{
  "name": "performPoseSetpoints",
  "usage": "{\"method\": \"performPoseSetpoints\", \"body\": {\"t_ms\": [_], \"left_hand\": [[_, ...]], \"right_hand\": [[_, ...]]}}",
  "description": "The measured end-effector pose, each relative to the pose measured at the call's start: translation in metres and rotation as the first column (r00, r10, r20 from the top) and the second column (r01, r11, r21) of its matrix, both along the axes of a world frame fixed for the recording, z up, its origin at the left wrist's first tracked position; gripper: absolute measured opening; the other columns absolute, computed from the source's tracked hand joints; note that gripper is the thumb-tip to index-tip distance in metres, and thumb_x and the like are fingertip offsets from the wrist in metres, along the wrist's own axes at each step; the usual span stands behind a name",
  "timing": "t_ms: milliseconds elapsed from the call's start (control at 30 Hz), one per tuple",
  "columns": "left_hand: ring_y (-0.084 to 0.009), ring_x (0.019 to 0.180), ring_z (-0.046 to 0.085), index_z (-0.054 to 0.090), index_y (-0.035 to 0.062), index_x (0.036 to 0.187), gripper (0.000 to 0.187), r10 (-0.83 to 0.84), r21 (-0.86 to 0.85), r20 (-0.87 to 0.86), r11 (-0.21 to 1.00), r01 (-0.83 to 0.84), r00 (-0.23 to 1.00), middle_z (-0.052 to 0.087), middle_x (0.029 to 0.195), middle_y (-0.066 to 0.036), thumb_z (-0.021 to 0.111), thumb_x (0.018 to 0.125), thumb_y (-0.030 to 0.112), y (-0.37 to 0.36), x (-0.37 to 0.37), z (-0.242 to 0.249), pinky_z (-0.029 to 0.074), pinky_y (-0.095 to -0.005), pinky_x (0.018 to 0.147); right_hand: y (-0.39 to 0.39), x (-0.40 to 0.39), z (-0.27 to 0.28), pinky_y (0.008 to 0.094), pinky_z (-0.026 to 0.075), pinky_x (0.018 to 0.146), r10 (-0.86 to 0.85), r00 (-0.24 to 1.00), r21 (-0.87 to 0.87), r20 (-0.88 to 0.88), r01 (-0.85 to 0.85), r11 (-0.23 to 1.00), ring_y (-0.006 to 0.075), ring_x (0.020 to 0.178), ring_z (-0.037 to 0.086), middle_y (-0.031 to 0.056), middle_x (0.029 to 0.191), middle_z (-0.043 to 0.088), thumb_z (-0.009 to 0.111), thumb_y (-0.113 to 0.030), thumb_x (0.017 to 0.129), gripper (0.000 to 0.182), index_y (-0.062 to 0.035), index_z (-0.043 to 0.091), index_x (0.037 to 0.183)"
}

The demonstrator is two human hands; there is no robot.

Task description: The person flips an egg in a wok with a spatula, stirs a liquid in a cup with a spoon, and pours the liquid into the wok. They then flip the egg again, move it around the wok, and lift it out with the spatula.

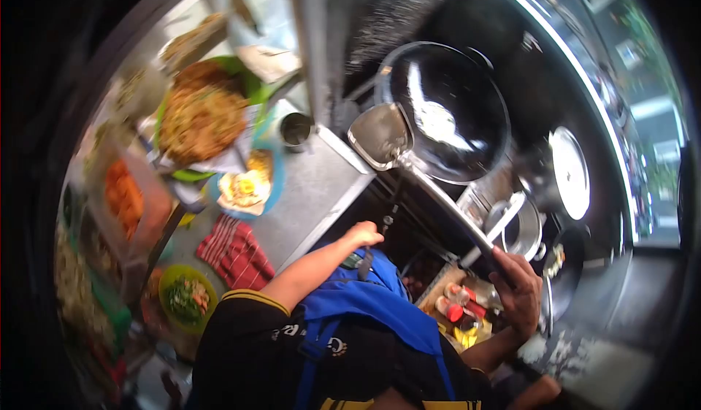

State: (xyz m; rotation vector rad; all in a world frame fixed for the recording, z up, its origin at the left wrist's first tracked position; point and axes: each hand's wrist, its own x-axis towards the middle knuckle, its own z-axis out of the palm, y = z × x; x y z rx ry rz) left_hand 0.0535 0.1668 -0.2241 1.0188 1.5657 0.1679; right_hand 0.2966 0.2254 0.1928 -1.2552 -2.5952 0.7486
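Note:
My right hand (pixel 517 293) is wrapped round the long handle of a wok spatula (pixel 381 136). The spatula's broad metal head lies at the near left rim of a large black wok (pixel 453 110), whose inside looks wet and shiny. At the stove's front edge, my left hand (pixel 364 233) is closed at a small dark and metal fitting (pixel 389 219) that looks like a gas valve. Its fingertips are partly hidden and blurred.
Left, a steel counter (pixel 321 184) carries a green-lined dish of noodles (pixel 204 121), a blue plate with a fried egg (pixel 247 187), a red checked cloth (pixel 235 248) and a bowl of greens (pixel 188 297). Right are a pot (pixel 523 227), a lid (pixel 569 173) and bottles (pixel 458 304).

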Motion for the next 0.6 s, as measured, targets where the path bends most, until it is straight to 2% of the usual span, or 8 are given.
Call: {"method": "performPoseSetpoints", "body": {"t_ms": [67,100,167,233,267,400,433,600], "left_hand": [[-0.0394,0.105,0.067,0.071,-0.0075,0.099,0.063,0.172,0.056,-0.125,0.985,-0.166,0.977,0.068,0.106,-0.030,0.070,0.076,0.052,-0.008,-0.014,-0.004,0.052,-0.0448,0.091],[-0.0391,0.113,0.063,0.068,-0.0071,0.111,0.065,0.211,-0.009,-0.159,0.976,-0.215,0.964,0.064,0.118,-0.031,0.071,0.076,0.048,-0.006,-0.022,0.002,0.051,-0.0434,0.097],[-0.0389,0.127,0.054,0.044,-0.0060,0.142,0.093,0.412,0.191,-0.215,0.907,-0.375,0.886,0.053,0.138,-0.029,0.075,0.076,0.052,-0.014,-0.021,-0.035,0.044,-0.0410,0.107],[-0.0379,0.130,0.052,0.037,-0.0040,0.147,0.096,0.402,0.201,-0.071,0.902,-0.382,0.913,0.049,0.143,-0.028,0.076,0.077,0.050,-0.007,-0.023,-0.042,0.042,-0.0398,0.110],[-0.0379,0.130,0.052,0.037,-0.0040,0.147,0.096,0.375,0.209,-0.070,0.912,-0.354,0.925,0.049,0.143,-0.028,0.076,0.077,0.050,0.000,-0.019,-0.044,0.042,-0.0398,0.110],[-0.0349,0.119,0.062,0.049,-0.0046,0.138,0.081,0.236,0.292,0.075,0.924,-0.247,0.969,0.063,0.126,-0.024,0.075,0.079,0.044,0.022,0.002,-0.047,0.048,-0.0408,0.102],[-0.0343,0.113,0.065,0.054,-0.0043,0.134,0.075,0.208,0.315,0.131,0.918,-0.240,0.969,0.067,0.119,-0.022,0.074,0.079,0.043,0.028,0.011,-0.045,0.050,-0.0415,0.099],[-0.0426,0.101,0.067,0.070,0.0060,0.112,0.043,0.025,0.396,-0.280,0.913,0.092,0.960,0.071,0.103,-0.024,0.075,0.079,0.033,0.041,0.019,0.005,0.054,-0.0498,0.088]], "right_hand": [[-0.012,0.021,-0.002,0.0342,0.052,0.084,-0.179,0.983,0.030,-0.049,0.180,0.983,0.0288,0.095,0.069,0.0140,0.105,0.069,0.072,0.002,0.076,0.050,-0.0074,0.066,0.125],[-0.015,0.034,-0.006,0.0336,0.052,0.086,-0.246,0.967,0.041,-0.071,0.249,0.968,0.0285,0.096,0.068,0.0148,0.105,0.069,0.071,0.003,0.078,0.050,-0.0063,0.065,0.126],[-0.022,0.053,-0.012,0.0313,0.049,0.091,-0.389,0.913,-0.027,-0.123,0.389,0.921,0.0199,0.106,0.064,0.0123,0.113,0.068,0.069,0.003,0.082,0.050,-0.0025,0.061,0.131],[-0.031,0.069,-0.023,0.0297,0.048,0.089,-0.576,0.789,-0.141,-0.214,0.559,0.817,0.0146,0.105,0.061,0.0085,0.113,0.066,0.067,0.003,0.085,0.051,-0.0024,0.058,0.135],[-0.032,0.085,-0.038,0.0198,0.047,0.083,-0.564,0.774,-0.103,-0.287,0.561,0.822,0.0071,0.095,0.059,0.0022,0.112,0.065,0.066,0.001,0.089,0.054,-0.0036,0.053,0.141],[-0.046,0.086,-0.041,0.0132,0.040,0.058,-0.765,0.490,-0.368,-0.418,0.679,0.636,-0.0007,0.081,0.054,0.0006,0.108,0.064,0.064,-0.003,0.092,0.054,-0.0058,0.049,0.144],[-0.048,0.083,-0.043,0.0157,0.037,0.056,-0.782,0.414,-0.398,-0.466,0.692,0.603,-0.0001,0.067,0.045,-0.0029,0.095,0.058,0.063,-0.003,0.093,0.051,-0.0045,0.050,0.143],[-0.062,0.101,-0.066,0.0158,0.036,0.049,-0.790,0.233,-0.530,-0.568,0.630,0.567,0.0003,0.061,0.044,-0.0011,0.090,0.058,0.063,-0.013,0.097,0.050,-0.0035,0.046,0.144]]}}
